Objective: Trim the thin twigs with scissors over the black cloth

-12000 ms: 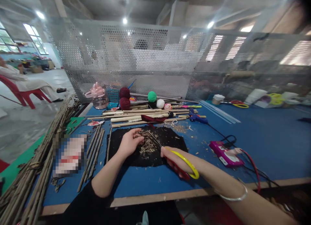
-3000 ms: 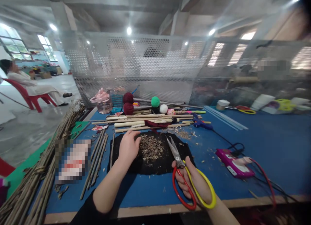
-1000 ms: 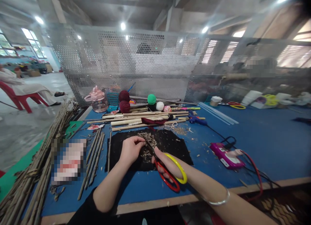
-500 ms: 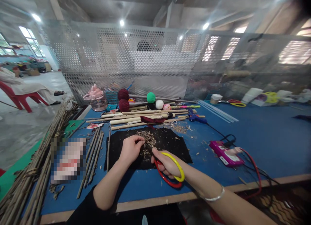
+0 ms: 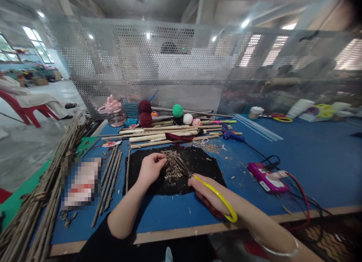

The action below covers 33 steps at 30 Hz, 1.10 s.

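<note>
A black cloth [image 5: 203,160] lies on the blue tabletop, with a heap of small brown twig pieces [image 5: 173,169] in its middle. My left hand [image 5: 151,167] rests at the heap's left edge, thumb and fingertips pinched together; what they hold, if anything, is too small to make out. In my right hand [image 5: 207,190] is a pair of scissors [image 5: 219,196] with yellow and red handles. Their blades reach left and away from me over the right side of the heap. A single thin stick [image 5: 128,171] lies along the cloth's left edge.
Thin sticks [image 5: 109,183] and a large twig bundle [image 5: 42,194] lie left. Pale rods [image 5: 166,135], yarn balls [image 5: 178,111] and a blue glue gun [image 5: 232,134] lie beyond the cloth. A purple power strip [image 5: 267,179] with cords sits right. Behind stands a perforated screen [image 5: 175,66].
My right hand has drawn back to the right with the scissors, away from my left hand, and the blades now show. My left hand stays pinched beside the heap.
</note>
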### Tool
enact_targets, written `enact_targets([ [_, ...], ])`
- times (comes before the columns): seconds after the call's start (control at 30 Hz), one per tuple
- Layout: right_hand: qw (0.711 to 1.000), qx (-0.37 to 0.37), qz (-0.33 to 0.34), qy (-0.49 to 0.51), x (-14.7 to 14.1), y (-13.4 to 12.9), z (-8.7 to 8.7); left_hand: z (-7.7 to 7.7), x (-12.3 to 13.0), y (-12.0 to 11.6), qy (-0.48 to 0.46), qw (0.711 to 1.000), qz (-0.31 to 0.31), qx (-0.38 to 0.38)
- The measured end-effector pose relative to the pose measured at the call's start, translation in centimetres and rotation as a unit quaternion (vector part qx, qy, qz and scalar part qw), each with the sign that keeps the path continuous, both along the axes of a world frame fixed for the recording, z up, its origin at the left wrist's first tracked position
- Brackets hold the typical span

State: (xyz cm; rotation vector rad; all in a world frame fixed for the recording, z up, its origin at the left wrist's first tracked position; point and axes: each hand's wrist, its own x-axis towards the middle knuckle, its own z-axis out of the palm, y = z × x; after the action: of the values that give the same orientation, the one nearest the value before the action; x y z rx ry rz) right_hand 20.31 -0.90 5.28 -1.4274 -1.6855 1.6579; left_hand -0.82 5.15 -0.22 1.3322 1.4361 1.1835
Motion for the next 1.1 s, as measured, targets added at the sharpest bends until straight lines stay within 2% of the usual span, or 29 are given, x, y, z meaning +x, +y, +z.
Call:
enact_targets([
  [0.03, 0.994, 0.075, 0.02, -0.076, 0.1, 0.0, 0.3, 0.3, 0.1, -0.2, 0.012, 1.0, 0.006, 0.01],
  [0.07, 0.975, 0.151, 0.036, -0.158, 0.1, -0.1, 0.6, 0.6, 0.1, -0.3, 0.023, 0.999, 0.013, 0.02],
  [0.13, 0.921, 0.25, 0.054, -0.293, 0.0, -0.1, 0.9, 1.3, 0.4, -0.8, 0.047, 0.998, 0.021, 0.039],
  [0.2, 0.891, 0.272, 0.059, -0.359, -0.3, 0.0, 0.9, 2.0, 0.7, -1.3, 0.081, 0.995, 0.017, 0.057],
  [0.27, 0.879, 0.276, 0.063, -0.384, -0.6, 0.0, 0.8, 2.4, 1.0, -1.8, 0.122, 0.99, 0.002, 0.075],
  [0.43, 0.866, 0.285, 0.049, -0.407, -1.5, 0.4, -0.2, 2.3, 1.4, -2.2, 0.206, 0.973, -0.036, 0.099],
  [0.6, 0.878, 0.291, 0.053, -0.376, -1.4, 0.9, -1.2, 2.0, 1.2, -2.0, 0.237, 0.966, -0.044, 0.095],
  [0.83, 0.869, 0.301, 0.045, -0.391, -0.4, 0.3, -0.7, 2.1, 1.2, -1.9, 0.232, 0.967, -0.035, 0.097],
  [1.1, 0.867, 0.296, 0.042, -0.399, -1.1, 0.0, -0.7, 2.5, 1.4, -2.2, 0.199, 0.974, -0.046, 0.097],
])
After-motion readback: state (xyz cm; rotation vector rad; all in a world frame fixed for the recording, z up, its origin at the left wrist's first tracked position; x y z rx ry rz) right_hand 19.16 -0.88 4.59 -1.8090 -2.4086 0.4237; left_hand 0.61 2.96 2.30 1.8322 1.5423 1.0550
